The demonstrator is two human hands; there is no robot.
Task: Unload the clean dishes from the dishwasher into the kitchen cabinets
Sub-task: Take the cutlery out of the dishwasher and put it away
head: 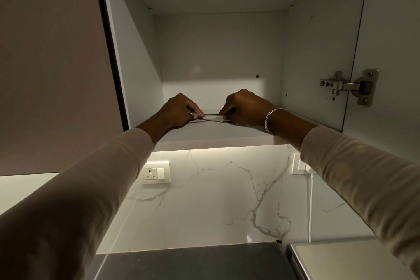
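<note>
Both arms reach up into an open white wall cabinet (218,52). My left hand (179,110) and my right hand (245,108) each pinch an end of thin metal cutlery pieces (212,117) held low over the front of the cabinet's bottom shelf (216,133). The pieces are slim and silver; what kind they are cannot be told. The rest of the shelf holds nothing that I can see. A silver bracelet circles my right wrist.
The cabinet door (395,52) stands open at right on a metal hinge (350,86). A closed cabinet front (50,63) is at left. Below are a marble backsplash (218,200) with a wall socket (156,171), a dark counter (193,263) and a light-coloured appliance top (336,259).
</note>
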